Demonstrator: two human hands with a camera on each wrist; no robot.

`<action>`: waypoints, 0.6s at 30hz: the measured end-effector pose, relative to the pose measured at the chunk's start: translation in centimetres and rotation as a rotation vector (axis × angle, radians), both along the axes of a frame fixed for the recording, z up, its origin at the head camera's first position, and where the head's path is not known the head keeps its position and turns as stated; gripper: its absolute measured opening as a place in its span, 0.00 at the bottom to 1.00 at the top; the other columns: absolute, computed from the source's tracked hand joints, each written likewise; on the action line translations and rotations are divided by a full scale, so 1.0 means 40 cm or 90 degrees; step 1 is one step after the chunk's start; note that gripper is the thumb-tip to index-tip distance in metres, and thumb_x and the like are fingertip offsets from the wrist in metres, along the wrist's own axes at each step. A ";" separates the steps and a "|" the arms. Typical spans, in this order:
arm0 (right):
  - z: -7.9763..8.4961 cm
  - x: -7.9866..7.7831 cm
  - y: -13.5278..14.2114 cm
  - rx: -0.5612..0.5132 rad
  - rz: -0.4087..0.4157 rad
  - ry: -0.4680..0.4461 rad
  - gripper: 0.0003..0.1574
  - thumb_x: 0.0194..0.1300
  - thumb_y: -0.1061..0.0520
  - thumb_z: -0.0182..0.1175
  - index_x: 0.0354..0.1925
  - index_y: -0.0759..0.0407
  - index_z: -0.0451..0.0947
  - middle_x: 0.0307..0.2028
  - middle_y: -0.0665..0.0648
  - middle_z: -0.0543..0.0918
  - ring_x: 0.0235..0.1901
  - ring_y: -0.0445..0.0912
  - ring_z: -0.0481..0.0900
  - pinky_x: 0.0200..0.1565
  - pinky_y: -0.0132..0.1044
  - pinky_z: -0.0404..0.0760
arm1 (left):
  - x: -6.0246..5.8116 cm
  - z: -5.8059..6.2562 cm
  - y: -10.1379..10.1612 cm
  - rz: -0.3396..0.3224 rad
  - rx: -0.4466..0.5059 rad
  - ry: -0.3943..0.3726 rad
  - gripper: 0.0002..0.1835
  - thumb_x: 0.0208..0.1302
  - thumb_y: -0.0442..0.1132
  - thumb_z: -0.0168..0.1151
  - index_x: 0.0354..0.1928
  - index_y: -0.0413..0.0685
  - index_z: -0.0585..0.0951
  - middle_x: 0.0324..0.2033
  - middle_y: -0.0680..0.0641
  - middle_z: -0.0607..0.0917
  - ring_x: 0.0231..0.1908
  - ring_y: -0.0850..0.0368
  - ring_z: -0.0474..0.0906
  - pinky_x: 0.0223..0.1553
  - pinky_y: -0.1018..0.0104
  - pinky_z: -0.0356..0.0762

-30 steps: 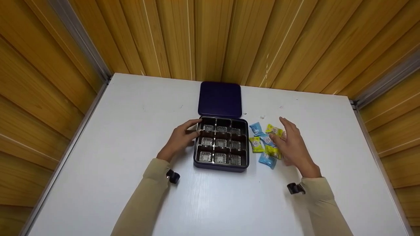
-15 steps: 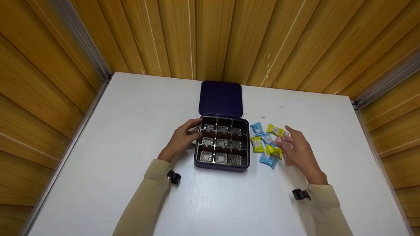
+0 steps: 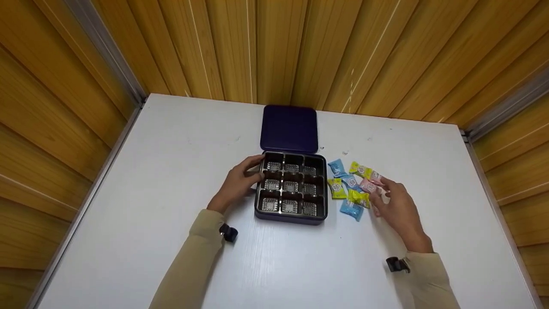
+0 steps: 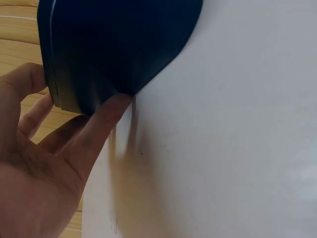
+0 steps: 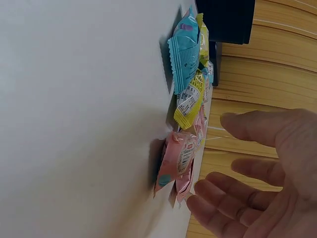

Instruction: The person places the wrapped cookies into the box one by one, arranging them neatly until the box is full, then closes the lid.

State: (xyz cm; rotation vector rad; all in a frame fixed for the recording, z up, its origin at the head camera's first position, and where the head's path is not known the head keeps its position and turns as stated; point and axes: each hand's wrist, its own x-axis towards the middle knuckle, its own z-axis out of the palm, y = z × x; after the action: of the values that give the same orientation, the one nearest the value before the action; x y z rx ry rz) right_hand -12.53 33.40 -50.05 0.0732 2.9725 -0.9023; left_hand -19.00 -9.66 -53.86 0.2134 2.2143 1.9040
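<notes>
A dark blue square box [image 3: 291, 218] holds a divided tray of several compartments, with nothing visible in them. My left hand [image 3: 236, 182] grips the box's back left corner, thumb on the left side; the left wrist view shows the thumb against the dark wall [image 4: 124, 44]. To the box's right lies a loose group of wrapped candies: blue [image 3: 351, 209], yellow [image 3: 337, 189] and pink [image 3: 369, 185]. Over the group's right side hovers my right hand [image 3: 401, 210], fingers loosely bent, nothing in them. A pink candy [image 5: 176, 158] lies near its fingertips in the right wrist view.
A dark blue lid [image 3: 289, 128] lies flat behind the box. The white table [image 3: 279, 266] ends at a wood-panelled wall [image 3: 274, 51], with panels on both sides too. Small specks mark the tabletop near the lid.
My right hand has drawn back toward the lower right and its fingers have lowered, uncovering the pink candies. The left hand and the box keep nearly the same place.
</notes>
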 end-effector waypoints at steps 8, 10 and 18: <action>-0.016 0.019 0.000 0.020 -0.023 -0.014 0.34 0.74 0.57 0.68 0.68 0.75 0.71 0.55 0.73 0.77 0.52 0.65 0.77 0.49 0.55 0.82 | 0.002 -0.002 -0.002 0.000 -0.012 0.006 0.32 0.74 0.37 0.65 0.77 0.56 0.73 0.74 0.43 0.74 0.67 0.39 0.77 0.46 0.48 0.89; -0.023 0.021 -0.001 0.025 -0.026 -0.019 0.33 0.72 0.57 0.69 0.65 0.75 0.72 0.53 0.73 0.77 0.48 0.62 0.77 0.46 0.52 0.82 | 0.002 -0.003 -0.002 -0.004 -0.012 0.010 0.31 0.74 0.37 0.65 0.78 0.56 0.73 0.74 0.43 0.73 0.67 0.39 0.77 0.47 0.48 0.89; -0.040 0.026 -0.001 0.029 -0.027 -0.017 0.29 0.68 0.60 0.73 0.60 0.75 0.76 0.48 0.70 0.78 0.42 0.58 0.77 0.40 0.45 0.79 | -0.001 -0.009 -0.002 -0.012 0.009 0.018 0.32 0.72 0.35 0.66 0.77 0.53 0.73 0.74 0.41 0.73 0.66 0.37 0.77 0.47 0.46 0.89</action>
State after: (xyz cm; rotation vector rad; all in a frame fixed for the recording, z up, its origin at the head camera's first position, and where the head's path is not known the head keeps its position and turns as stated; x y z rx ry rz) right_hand -11.50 33.36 -51.65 0.1497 2.9773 -0.8305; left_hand -19.04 -9.75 -54.21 0.2633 2.2091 1.9196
